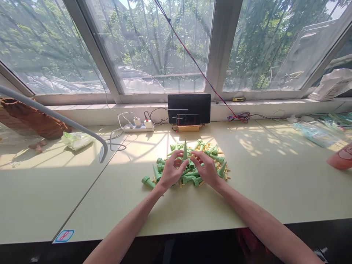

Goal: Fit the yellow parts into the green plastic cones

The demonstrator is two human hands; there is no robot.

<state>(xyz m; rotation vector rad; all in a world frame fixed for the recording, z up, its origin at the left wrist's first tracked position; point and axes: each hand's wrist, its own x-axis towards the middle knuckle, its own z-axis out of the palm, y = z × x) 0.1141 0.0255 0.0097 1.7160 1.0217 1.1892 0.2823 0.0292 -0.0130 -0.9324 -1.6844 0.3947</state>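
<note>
A cone (185, 149) is being held upright, point up, over the pile (187, 179) by the left hand (172, 170), closely flanked by the narrowed right hand (208, 169), whose contents cannot be told.

a pale yellow-green worktop (123, 216), patched with sunlight and shadow
the surface is crossed at the left by a dark seam (88, 190), with a label (65, 236) stuck beside it at the front edge; green cones (188, 179) and yellow pieces (226, 172) are heaped loosely in the middle, a small cardboard box (189, 128) and a white power strip (141, 128) are set behind, a green-and-white packet (77, 140) is laid at the left, and a pink container (343, 157) and clear plastic packaging (313, 132) are seen at the right.
</note>
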